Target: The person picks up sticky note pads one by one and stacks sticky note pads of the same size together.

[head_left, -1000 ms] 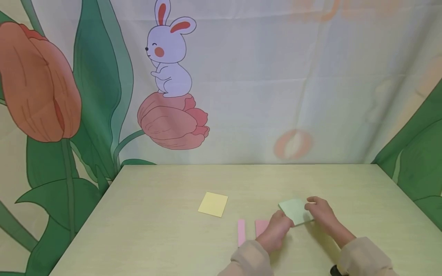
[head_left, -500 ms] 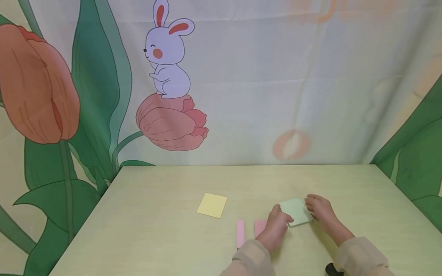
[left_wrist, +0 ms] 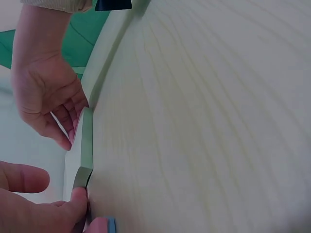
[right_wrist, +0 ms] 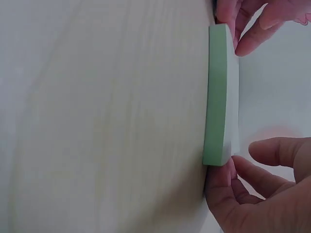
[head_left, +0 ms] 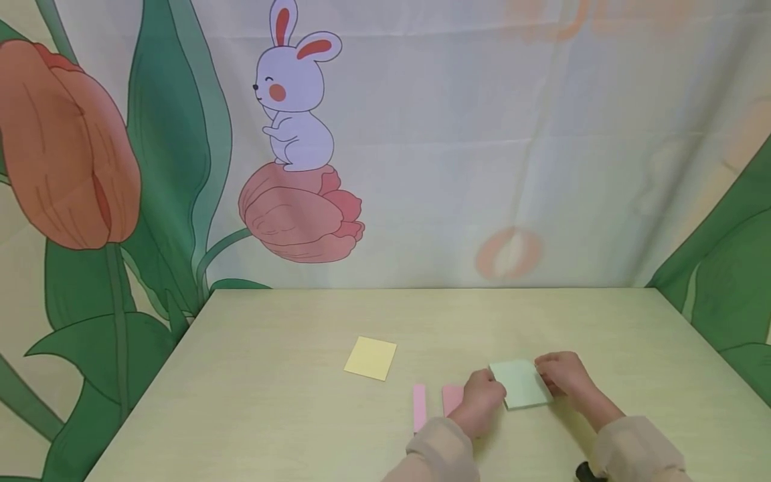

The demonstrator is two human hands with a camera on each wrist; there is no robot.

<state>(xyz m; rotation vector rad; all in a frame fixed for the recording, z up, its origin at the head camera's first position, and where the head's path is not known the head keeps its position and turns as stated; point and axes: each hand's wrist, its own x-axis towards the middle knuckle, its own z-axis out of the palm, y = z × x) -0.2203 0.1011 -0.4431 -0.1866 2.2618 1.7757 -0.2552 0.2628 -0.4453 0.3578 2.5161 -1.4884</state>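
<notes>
A thick pale green sticky note pad point(head_left: 523, 384) lies between my two hands on the table. My left hand point(head_left: 480, 400) grips its left edge, fingers curled at the side. At the right edge, my right hand point(head_left: 565, 376) holds the pad with bent fingers. Seen from the right wrist, the pad's green side point(right_wrist: 216, 97) faces the camera, with fingertips at both ends. Partly hidden behind my left hand is a pink pad point(head_left: 452, 397), which shows a blue layer point(left_wrist: 111, 225) in the left wrist view.
A yellow square sticky note point(head_left: 371, 359) lies on the table point(head_left: 271, 388) left of the hands. A narrow pink strip point(head_left: 419, 406) is beside the pink pad. Near my right sleeve is a black object point(head_left: 584, 471). A printed curtain point(head_left: 421, 167) hangs behind the table.
The green pad has shifted slightly toward me and turned a little. My left hand, with fingers spread half a second ago, has curled at its edge; the right hand has moved slightly nearer.
</notes>
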